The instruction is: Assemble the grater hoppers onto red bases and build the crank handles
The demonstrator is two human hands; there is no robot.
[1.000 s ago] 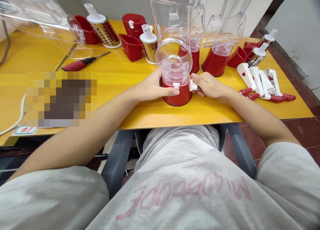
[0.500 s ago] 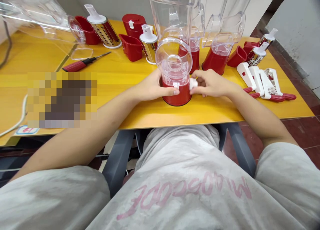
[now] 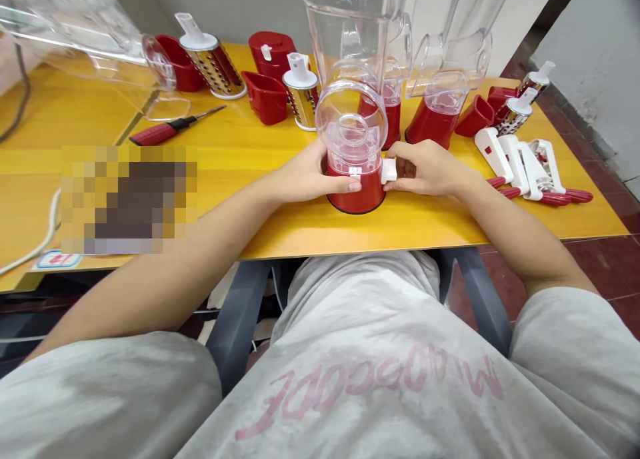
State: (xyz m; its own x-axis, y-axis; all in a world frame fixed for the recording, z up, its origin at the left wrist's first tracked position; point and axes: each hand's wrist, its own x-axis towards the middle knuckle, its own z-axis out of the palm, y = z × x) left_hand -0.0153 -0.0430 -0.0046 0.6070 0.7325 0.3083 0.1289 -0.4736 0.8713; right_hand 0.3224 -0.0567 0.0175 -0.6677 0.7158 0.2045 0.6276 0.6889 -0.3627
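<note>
- Head view: a tapered red plastic base [image 3: 369, 196] stands upright near the near edge of the yellow wood-look tabletop [image 3: 425, 224], carrying a clear plastic housing [image 3: 350, 36] with a round opening facing the person.
- The left hand [image 3: 313, 174] is wrapped around the left of the base, thumb laid across its front just under a small white tab [image 3: 355, 171]; it holds the base.
- The right hand [image 3: 433, 169] is curled narrowly about the short white plastic knob [image 3: 389, 170] on the base's right side, finger above and thumb below; I cannot tell whether they press on it.
- The step in hand looks like working the knob while the base is steadied. As I judge it, the next move calls for a firm left hold and a square fingertip grip, turning without tipping the tall housing.
- Hidden: the left fingers behind the base, the knob's seat, and the base's back.
- Two clear plastic units on red bases [image 3: 433, 120] stand behind, overlapping the near housing, so their outlines are hard to separate; their tops run into the picture's upper edge.
- Toward the tabletop's left end, a see-through plastic part [image 3: 107, 46] is cut off by the picture's side, and a pixelated patch [image 3: 135, 202] near the near edge hides whatever lies there.
</note>
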